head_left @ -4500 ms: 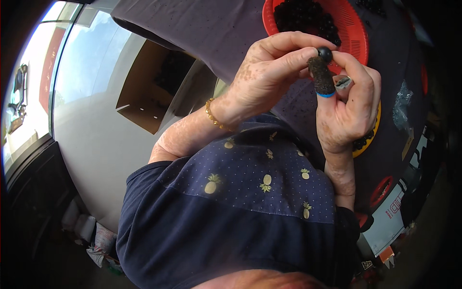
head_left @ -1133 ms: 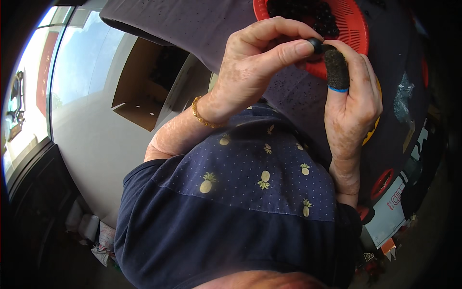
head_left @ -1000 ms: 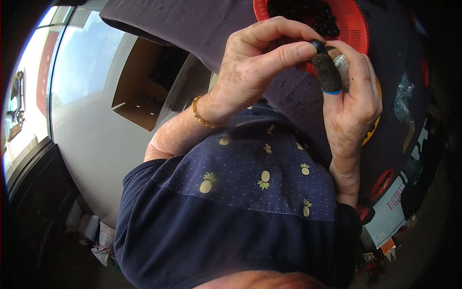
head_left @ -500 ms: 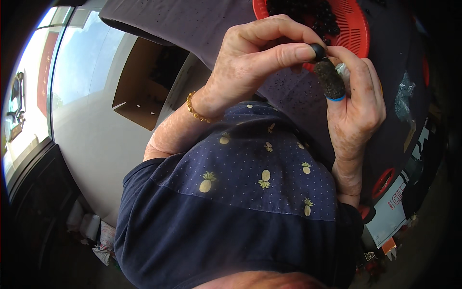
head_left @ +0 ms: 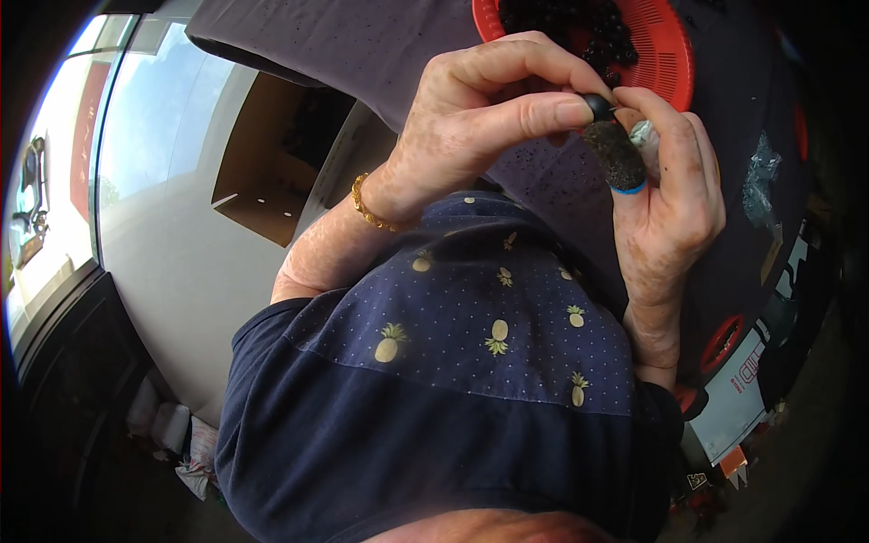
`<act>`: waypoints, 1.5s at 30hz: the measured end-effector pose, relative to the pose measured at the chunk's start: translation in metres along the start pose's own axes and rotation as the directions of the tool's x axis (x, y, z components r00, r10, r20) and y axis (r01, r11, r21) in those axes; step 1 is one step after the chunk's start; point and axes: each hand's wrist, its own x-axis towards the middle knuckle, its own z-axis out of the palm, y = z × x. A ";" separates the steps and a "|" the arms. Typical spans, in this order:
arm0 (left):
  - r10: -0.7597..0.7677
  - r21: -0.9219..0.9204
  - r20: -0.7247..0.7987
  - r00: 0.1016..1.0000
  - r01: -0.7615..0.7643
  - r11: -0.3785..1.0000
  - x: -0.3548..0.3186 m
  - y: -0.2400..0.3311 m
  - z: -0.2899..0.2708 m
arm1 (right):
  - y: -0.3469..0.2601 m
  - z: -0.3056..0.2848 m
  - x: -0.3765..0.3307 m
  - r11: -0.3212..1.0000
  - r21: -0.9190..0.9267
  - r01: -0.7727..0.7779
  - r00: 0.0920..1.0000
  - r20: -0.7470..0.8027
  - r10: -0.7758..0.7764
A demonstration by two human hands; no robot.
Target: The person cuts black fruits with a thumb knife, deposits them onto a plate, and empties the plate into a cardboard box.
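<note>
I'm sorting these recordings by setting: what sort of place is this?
Probably an informal indoor workspace, home or small shop; I can't tell which. A cloth-covered table holds a red basket of dark balls, an open box sits nearby, and a bright opening shows outdoors at left.

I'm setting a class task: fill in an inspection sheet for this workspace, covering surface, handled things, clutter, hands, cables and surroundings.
Surface: purple-grey cloth, dark specks scattered on it.
Handled things: round black piece; pale object, partly hidden; red basket holding dark round pieces.
Clutter: crumpled clear plastic at the right.
Hands: left hand pinches the round black piece; right hand, wearing a dark thumb cover, curls around the pale object.
Cables: nothing seen.
Surroundings: open cardboard box at the left; white bag, lower left.
</note>
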 end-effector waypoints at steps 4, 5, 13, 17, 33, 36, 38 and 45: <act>0.000 0.034 0.002 1.000 0.000 0.999 0.001 -0.001 0.004 | 0.004 -0.001 -0.003 0.999 0.036 0.019 0.999 -0.039 -0.017; 0.000 0.035 -0.005 1.000 0.000 0.999 0.001 -0.001 0.004 | 0.001 -0.002 -0.002 0.999 0.037 0.004 1.000 -0.009 -0.004; -0.069 -0.165 0.012 0.998 0.070 0.984 0.002 -0.001 0.005 | 0.002 -0.007 -0.005 0.996 0.076 0.042 0.999 0.014 -0.043; -0.093 -0.356 0.057 0.994 0.107 0.928 0.002 -0.008 0.004 | 0.000 -0.007 -0.009 0.997 0.072 -0.024 0.999 -0.020 0.025; -0.232 -0.201 0.120 0.965 0.253 0.947 0.005 -0.003 0.013 | 0.013 -0.012 -0.031 0.998 0.038 -0.053 0.989 -0.134 0.057; -0.328 -0.143 0.165 0.930 0.352 0.925 0.001 -0.009 0.028 | 0.022 -0.029 -0.051 0.958 0.083 -0.274 0.943 -0.171 0.284; -0.376 -0.184 0.214 0.902 0.415 0.891 0.003 -0.020 0.039 | 0.035 -0.045 -0.071 0.925 0.044 -0.378 0.903 -0.206 0.378; -0.389 -0.441 0.384 0.837 0.537 0.719 0.014 -0.053 0.070 | 0.050 -0.055 -0.123 0.835 0.135 -0.533 0.776 -0.314 0.547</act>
